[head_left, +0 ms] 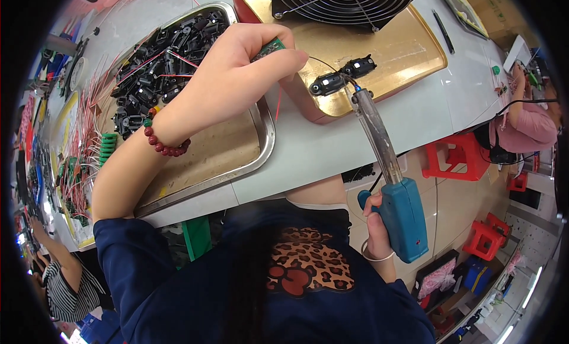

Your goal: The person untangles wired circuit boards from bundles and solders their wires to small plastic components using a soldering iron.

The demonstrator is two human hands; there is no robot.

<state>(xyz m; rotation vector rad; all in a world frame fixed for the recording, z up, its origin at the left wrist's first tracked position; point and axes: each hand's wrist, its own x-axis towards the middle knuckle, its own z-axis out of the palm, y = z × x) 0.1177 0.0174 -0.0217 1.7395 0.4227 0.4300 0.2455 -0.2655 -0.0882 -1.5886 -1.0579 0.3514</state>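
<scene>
My right hand (377,231) is wrapped round the handle of a blue trigger-style soldering gun (404,216). Its long metal barrel points up to a tip beside two small black plastic housings (328,83) on the gold-coloured tray (409,50). Over the left edge of that tray, my left hand (255,56) is closed with a green circuit board (271,48) partly showing behind the fingers. From the pinched fingertips a thin wire (323,61) runs to the housings, close to the soldering tip; I cannot tell whether they touch.
A metal tray (222,166) under my left forearm holds many black housings (155,68). A black fan with a wire guard (344,3) stands behind the work. A black pen (443,31) lies right of the gold tray. Thin wires (86,130) bunch at left; red stools (455,157) stand at right.
</scene>
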